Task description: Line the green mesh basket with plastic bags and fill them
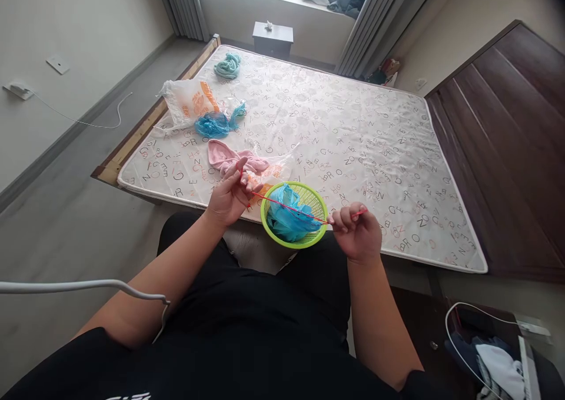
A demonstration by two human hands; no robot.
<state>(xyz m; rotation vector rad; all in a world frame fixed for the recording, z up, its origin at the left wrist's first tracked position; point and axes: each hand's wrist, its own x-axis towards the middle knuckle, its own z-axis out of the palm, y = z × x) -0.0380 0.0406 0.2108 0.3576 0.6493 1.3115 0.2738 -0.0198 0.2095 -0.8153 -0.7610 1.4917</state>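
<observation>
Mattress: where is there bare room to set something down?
Bare mattress runs from the right hand to the headboard. Crowded: its left side (teal cloth, white bag, blue bag, pink cloth); beside the left hand, basket and red cord.

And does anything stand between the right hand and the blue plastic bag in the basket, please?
Yes: in this view, the green basket's rim lies between, and the red cord crosses the bag.

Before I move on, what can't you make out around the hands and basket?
- Bottom of the green basket: head view, covered by the crumpled blue plastic bag.
- Part of the red string: head view, hidden inside the right hand.
- White print on the black shirt: head view, cut off by the bottom edge.
</observation>
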